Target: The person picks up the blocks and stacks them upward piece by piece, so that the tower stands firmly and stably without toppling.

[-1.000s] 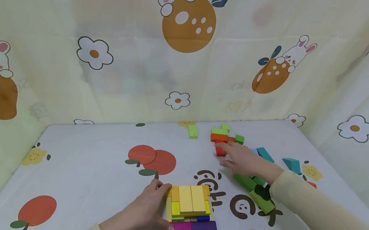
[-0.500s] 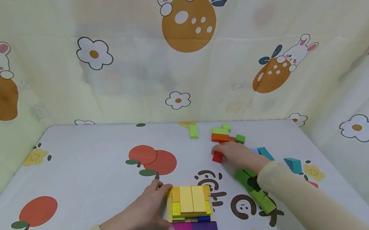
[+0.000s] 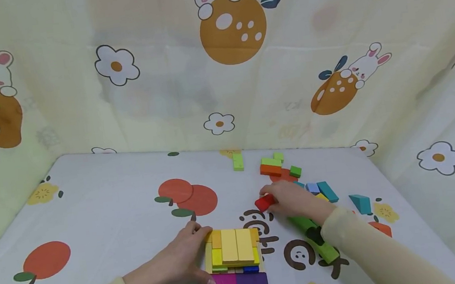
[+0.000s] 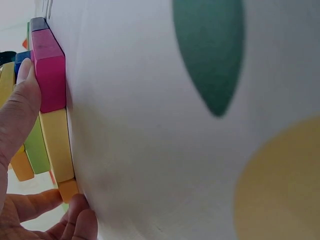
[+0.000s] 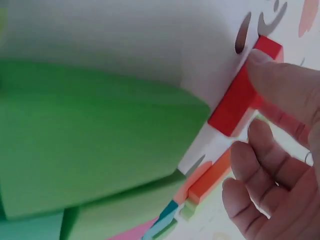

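Note:
In the head view my left hand [image 3: 183, 257] spans the left side of a low structure of wooden blocks [image 3: 237, 246] at the front middle. Its thumb rests on the magenta block [image 4: 50, 70], while fingers touch the orange block [image 4: 68, 190] at the far corner. The structure has pale yellow blocks on top and a purple block [image 3: 252, 283] beside the magenta one. Farther back and to the right, my right hand [image 3: 295, 200] pinches a red rectangular block [image 5: 237, 97] between thumb and index finger, close to the cloth. The other fingers hang loosely curled.
Orange and green blocks [image 3: 270, 170] lie at the back right. Green blocks [image 3: 325, 250] sit under and beside the right forearm. Teal blocks [image 3: 327, 191], a teal wedge [image 3: 360, 203] and an orange block [image 3: 381, 228] lie farther right. A light green block [image 3: 237, 162] stands near the back edge.
My right hand has taken hold of the red block and drawn it nearer, slightly left, away from the orange and green blocks. The left hand has stayed on the structure.

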Demonstrator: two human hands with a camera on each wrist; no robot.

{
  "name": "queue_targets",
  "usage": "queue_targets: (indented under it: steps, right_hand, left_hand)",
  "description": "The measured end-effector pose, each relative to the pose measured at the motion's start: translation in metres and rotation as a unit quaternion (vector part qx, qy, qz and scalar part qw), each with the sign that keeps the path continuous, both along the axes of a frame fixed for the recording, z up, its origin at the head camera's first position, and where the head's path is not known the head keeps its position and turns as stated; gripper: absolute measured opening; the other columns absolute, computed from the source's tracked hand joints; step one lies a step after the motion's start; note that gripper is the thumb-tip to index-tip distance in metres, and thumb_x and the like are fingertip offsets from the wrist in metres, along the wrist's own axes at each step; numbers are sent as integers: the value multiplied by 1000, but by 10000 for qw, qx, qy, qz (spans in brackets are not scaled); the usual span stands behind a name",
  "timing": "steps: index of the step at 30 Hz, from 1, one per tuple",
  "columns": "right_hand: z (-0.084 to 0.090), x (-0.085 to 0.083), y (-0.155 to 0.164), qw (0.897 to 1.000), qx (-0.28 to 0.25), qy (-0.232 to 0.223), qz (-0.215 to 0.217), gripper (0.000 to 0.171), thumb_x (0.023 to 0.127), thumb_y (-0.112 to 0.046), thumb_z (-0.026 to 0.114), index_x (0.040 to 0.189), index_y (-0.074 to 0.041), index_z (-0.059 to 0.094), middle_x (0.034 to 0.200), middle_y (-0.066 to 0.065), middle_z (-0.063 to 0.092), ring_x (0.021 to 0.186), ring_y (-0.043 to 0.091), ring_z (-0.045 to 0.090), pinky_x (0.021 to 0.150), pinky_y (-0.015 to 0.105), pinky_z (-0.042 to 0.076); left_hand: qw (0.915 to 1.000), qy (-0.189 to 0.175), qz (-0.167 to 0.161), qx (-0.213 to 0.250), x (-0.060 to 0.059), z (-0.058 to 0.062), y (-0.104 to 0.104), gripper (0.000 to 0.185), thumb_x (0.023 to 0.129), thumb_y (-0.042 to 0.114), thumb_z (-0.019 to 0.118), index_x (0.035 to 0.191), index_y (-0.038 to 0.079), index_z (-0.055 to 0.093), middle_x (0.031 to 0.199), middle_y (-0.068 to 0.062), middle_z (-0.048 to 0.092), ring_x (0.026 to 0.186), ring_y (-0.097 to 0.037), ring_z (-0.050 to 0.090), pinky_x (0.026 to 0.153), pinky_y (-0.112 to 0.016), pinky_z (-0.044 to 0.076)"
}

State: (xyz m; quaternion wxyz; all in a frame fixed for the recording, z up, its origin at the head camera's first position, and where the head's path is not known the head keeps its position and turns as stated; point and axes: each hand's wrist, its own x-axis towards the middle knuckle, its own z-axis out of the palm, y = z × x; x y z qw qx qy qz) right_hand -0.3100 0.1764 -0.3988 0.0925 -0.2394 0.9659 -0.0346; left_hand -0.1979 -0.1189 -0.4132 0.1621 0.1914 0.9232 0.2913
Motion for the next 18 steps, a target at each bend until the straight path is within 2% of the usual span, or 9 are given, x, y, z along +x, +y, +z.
queue_targets:
  steps: [4, 7, 12, 18]
  right_hand:
    - [1, 0, 9, 9995, 70, 270, -142, 34, 89, -12, 79, 121, -11, 71, 121, 15, 65, 110, 30, 59, 97, 46, 58]
    - [0, -1, 14, 9988, 157, 465, 2, 26, 88, -7, 77, 114, -7, 72, 109, 12, 68, 101, 27, 61, 93, 46, 58]
    - [-2, -2, 16, 9995, 101, 297, -57, 28, 87, -16, 81, 111, -6, 73, 98, 6, 72, 92, 22, 61, 86, 46, 58]
    - [-2, 1, 17, 9995, -58, 122, -286, 32, 87, -21, 82, 113, -6, 72, 102, 5, 73, 94, 21, 63, 90, 47, 58]
  left_hand:
    - [10000, -3, -20, -12, 0, 0, 0, 102, 61, 37, 99, 144, 2, 51, 134, -17, 50, 122, -30, 51, 105, -53, 53]
    - [10000, -21, -6, -27, 0, 0, 0, 102, 61, 37, 99, 144, 2, 52, 134, -17, 50, 122, -30, 51, 105, -53, 53]
    - [10000, -23, -3, -43, 0, 1, 1, 102, 61, 37, 99, 144, 2, 51, 135, -17, 49, 124, -30, 50, 106, -53, 53]
    - [10000, -17, -2, -75, 0, 0, 1, 102, 61, 37, 99, 145, 2, 51, 135, -18, 49, 123, -31, 50, 106, -53, 52]
